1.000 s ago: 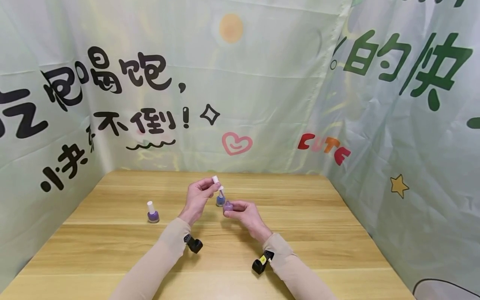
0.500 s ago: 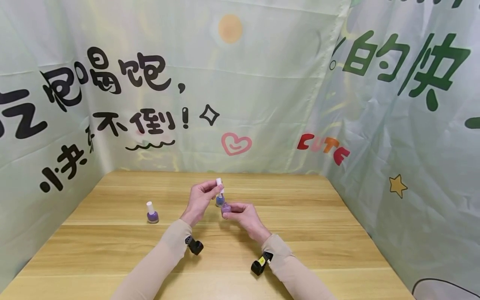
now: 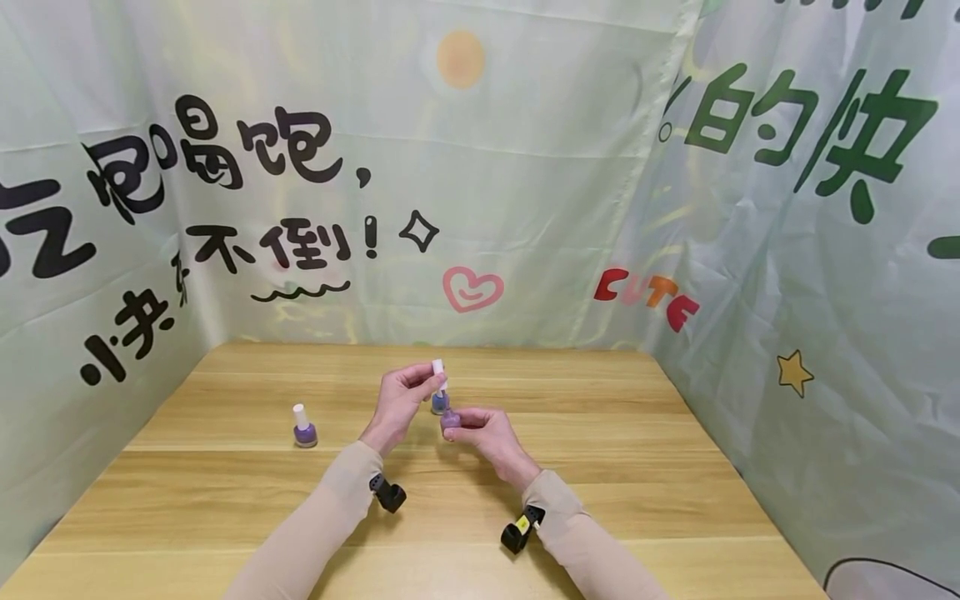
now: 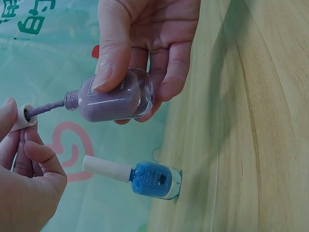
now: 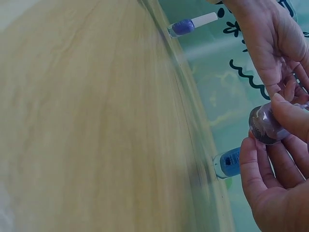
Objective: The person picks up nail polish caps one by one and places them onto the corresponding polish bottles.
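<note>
My left hand (image 3: 400, 406) pinches the white cap (image 4: 23, 117) of a nail polish bottle, its coated brush (image 4: 47, 108) pointing out of it. In the left wrist view the brush tip is at the threaded neck of the mauve nail polish bottle (image 4: 115, 104); how far it reaches inside cannot be told. My right hand (image 3: 489, 435) grips that bottle between thumb and fingers, above the table. Just behind the hands stands a blue nail polish bottle (image 4: 153, 180) with its white cap on, partly hidden in the head view.
A capped purple nail polish bottle (image 3: 305, 434) stands upright on the wooden table (image 3: 435, 533), left of the hands. Printed cloth walls (image 3: 540, 208) enclose the table's back and sides. Each wrist wears a black camera.
The cap and brush have moved slightly right and down, now lined up above the mauve bottle's neck. The bottle has shifted a little left and down. The two standing bottles stay put.
</note>
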A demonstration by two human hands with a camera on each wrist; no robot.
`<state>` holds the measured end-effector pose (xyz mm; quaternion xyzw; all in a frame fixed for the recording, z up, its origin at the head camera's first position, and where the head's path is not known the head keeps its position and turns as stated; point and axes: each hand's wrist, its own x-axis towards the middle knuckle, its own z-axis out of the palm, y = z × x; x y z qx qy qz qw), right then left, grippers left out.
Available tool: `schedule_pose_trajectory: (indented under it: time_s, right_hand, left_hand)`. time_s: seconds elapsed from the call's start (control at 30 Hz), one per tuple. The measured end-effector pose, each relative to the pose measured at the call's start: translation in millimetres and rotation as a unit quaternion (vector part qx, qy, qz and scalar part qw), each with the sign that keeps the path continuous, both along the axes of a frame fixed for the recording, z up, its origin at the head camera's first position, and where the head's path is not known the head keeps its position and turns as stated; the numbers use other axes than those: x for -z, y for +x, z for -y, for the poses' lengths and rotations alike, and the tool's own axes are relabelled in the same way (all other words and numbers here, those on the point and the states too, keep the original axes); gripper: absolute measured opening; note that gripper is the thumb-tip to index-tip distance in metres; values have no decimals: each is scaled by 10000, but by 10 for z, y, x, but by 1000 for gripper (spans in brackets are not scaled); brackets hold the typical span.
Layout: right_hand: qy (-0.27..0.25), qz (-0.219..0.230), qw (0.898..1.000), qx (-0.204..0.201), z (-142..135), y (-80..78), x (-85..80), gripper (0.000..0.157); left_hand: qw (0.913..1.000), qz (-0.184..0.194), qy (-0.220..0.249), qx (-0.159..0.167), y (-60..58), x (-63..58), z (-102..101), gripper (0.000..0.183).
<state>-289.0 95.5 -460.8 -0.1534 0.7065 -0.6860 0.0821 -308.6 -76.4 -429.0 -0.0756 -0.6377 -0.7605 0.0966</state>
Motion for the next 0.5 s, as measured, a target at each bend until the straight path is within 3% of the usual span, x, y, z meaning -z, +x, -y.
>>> schedule_pose_trajectory:
  time_s: [0.5]
  right_hand:
    - [-39, 43, 10000, 56, 2, 0, 29, 34]
  left_hand:
    - [9999, -1, -118, 75, 28, 12, -8, 33]
